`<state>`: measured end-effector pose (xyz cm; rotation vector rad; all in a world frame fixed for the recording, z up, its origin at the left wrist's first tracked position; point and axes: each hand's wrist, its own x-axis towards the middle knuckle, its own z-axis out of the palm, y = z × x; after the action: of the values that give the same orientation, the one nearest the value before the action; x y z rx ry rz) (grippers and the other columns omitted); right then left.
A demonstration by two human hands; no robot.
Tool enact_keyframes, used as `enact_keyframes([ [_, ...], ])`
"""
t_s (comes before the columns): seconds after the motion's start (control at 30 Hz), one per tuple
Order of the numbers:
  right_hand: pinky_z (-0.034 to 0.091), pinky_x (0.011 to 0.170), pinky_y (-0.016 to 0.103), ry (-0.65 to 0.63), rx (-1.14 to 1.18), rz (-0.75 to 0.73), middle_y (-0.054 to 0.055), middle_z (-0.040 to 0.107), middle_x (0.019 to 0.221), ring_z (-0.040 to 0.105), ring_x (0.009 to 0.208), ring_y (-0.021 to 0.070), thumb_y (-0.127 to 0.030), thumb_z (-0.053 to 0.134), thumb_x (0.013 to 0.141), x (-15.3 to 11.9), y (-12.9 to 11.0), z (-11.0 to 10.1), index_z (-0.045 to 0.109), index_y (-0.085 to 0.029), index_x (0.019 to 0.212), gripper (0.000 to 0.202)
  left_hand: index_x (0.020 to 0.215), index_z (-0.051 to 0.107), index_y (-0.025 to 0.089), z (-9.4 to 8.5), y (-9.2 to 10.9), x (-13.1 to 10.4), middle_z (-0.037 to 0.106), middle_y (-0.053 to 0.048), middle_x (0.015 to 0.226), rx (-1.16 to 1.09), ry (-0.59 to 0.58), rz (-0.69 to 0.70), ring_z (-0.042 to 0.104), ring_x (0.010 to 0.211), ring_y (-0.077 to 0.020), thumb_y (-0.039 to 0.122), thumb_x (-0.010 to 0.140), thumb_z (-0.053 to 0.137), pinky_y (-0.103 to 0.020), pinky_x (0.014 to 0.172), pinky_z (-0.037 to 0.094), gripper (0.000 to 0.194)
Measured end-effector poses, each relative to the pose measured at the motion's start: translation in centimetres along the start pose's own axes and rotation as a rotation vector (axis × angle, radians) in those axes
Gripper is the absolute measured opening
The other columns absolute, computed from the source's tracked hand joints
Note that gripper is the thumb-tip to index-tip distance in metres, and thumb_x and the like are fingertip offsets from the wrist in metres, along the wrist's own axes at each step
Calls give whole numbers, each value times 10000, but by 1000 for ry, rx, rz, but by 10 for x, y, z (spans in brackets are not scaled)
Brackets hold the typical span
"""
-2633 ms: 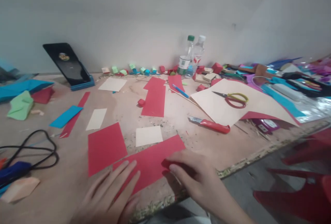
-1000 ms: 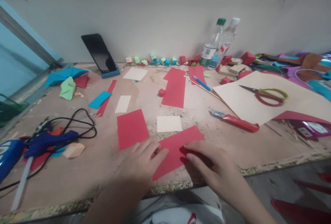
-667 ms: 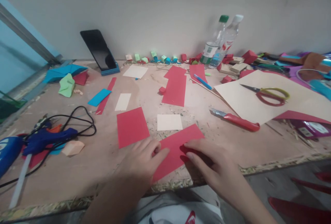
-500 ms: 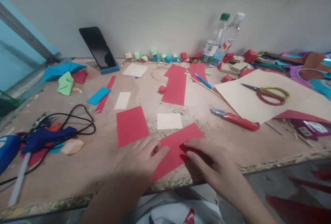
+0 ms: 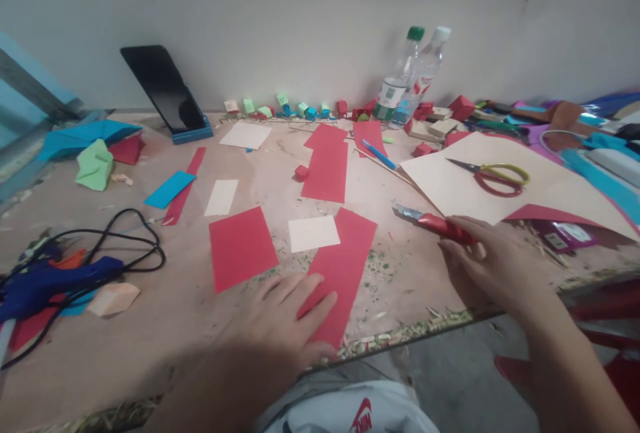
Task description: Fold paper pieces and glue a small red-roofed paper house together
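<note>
My left hand [image 5: 290, 316] lies with fingers spread on a red paper strip [image 5: 345, 273] near the table's front edge, pressing on its left side. The strip's far end runs beside and partly under a small cream paper rectangle [image 5: 314, 234]. Left of it lies a red paper square [image 5: 243, 247]. My right hand [image 5: 495, 256] has closed its fingers and thumb round the red handle of a utility knife [image 5: 435, 222], which still rests on the table with its blade pointing left. The handle's rear end is hidden by the hand.
Scissors [image 5: 493, 174] lie on a large cream sheet [image 5: 460, 153] at right. Two plastic bottles [image 5: 393, 89] and a phone [image 5: 163, 89] on a stand line the wall. A corded glue gun [image 5: 60, 279] sits at left. More red paper [image 5: 326, 169] lies mid-table.
My right hand has left the red strip, moved right and taken hold of the utility knife. The strip has turned more upright, its far end now by the cream rectangle. The view has shifted right.
</note>
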<state>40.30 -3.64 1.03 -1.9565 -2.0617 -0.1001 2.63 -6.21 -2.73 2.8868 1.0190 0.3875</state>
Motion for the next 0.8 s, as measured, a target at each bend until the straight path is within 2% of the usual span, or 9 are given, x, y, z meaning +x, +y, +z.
enact_keyframes([
  [0.07,508,718,420,2,-9,13,147,767,992,710,871,338,-378,611,970,4,3,4,739,-182,1122,279,1410,620,231,-1,9,7,663,-147,1429,-30,-22,-2,644,1268,-334,598,966,608,-512,1021,543,576],
  [0.13,478,670,401,12,-2,40,142,767,984,685,805,314,-408,593,973,6,2,5,743,-173,1092,303,1467,566,211,-2,17,15,578,-154,1532,-72,-23,34,587,1356,-329,623,963,591,-503,1067,527,651],
  [0.27,450,657,364,61,76,97,109,768,1014,662,779,260,-422,575,994,6,-7,0,741,-194,1135,315,1489,530,167,-8,14,26,455,-138,1635,-46,-3,92,468,1479,-295,491,1065,483,-483,1162,452,536],
  [0.37,451,638,339,49,245,113,81,766,944,660,763,234,-414,547,1019,-2,-16,-7,724,-212,1153,300,1516,500,136,-10,-5,26,488,-155,1609,71,-33,46,493,1456,-322,378,1095,430,-494,1131,457,490],
  [0.47,504,739,348,12,377,111,80,768,1085,699,919,245,-399,509,1045,-11,-24,-11,693,-236,1222,304,1476,563,193,-13,-18,24,597,-153,1515,150,-65,-26,601,1337,-326,383,1086,454,-476,1034,495,448],
  [0.57,531,872,347,-30,474,119,59,751,1218,700,1088,243,-389,482,1069,-18,-30,-10,674,-277,1288,312,1397,632,205,-17,-18,30,697,-160,1366,190,-53,-80,675,1174,-337,345,1057,500,-496,946,498,390],
  [0.67,555,916,327,-87,546,114,54,731,1271,695,1146,232,-381,476,1075,-22,-33,-8,680,-300,1296,311,1324,661,188,-17,-13,46,664,-141,1412,86,-73,65,628,1245,-329,286,1019,541,-507,1048,450,342],
  [0.73,570,890,318,-114,553,112,63,729,1244,701,1113,236,-397,545,1047,-23,-34,-7,678,-299,1312,312,1306,657,200,-14,-11,56,613,-110,1486,-16,-112,199,575,1329,-299,292,1003,574,-463,1118,419,327],
  [0.8,582,836,303,-119,535,103,64,739,1187,712,1049,235,-397,621,1008,-23,-34,-8,690,-294,1302,319,1317,640,215,-11,-11,63,619,-106,1471,-53,-151,243,585,1312,-286,309,999,598,-441,1113,436,334],
])
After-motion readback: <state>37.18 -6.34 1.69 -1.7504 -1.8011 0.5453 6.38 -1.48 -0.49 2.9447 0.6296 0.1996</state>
